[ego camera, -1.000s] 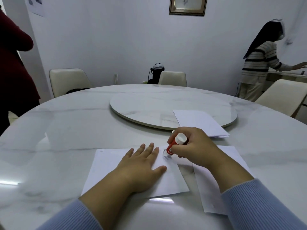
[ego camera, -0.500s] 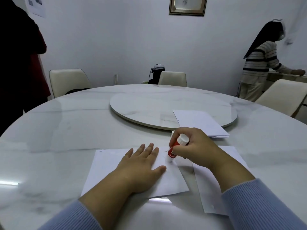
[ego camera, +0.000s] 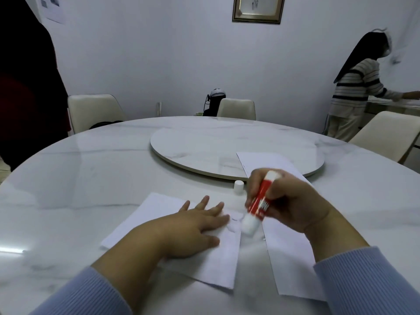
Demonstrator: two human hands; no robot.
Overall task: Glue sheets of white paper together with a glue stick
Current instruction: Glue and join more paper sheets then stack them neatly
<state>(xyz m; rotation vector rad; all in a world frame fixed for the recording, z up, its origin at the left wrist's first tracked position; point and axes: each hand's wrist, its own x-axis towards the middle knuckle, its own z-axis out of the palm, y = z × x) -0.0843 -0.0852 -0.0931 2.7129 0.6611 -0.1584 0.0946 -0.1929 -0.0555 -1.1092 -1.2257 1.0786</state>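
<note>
The glue stick (ego camera: 258, 204) has swung around: a second ago it stood near the far corner of the sheet, and now it tips steeply, its white end down at the right edge of the near sheet (ego camera: 172, 235), close to the left thumb side. The camera has also dipped closer, and the sheet looks turned on the table (ego camera: 91, 178). That reads as a stroke running along the sheet's right edge, so gluing looks under way, not finished.

The right hand (ego camera: 288, 201) has its fingers wrapped tight around the red barrel, white base poking out on top. The left hand (ego camera: 193, 233) lies flat, fingers straight and spread, pressing the sheet down.

A faint shiny patch shows on the paper just left of the stick's tip, likely fresh glue, though blur makes it hard to be sure. The stick itself is motion-smeared. Its small white cap (ego camera: 238, 187) stands on the table just beyond the hands. A 2nd sheet (ego camera: 293, 269) lies just to the right, partly under the right forearm, apart from the 1st by a narrow strip of table. A stack of spare paper (ego camera: 261, 162) rests on the turntable (ego camera: 204, 144) edge.
</note>
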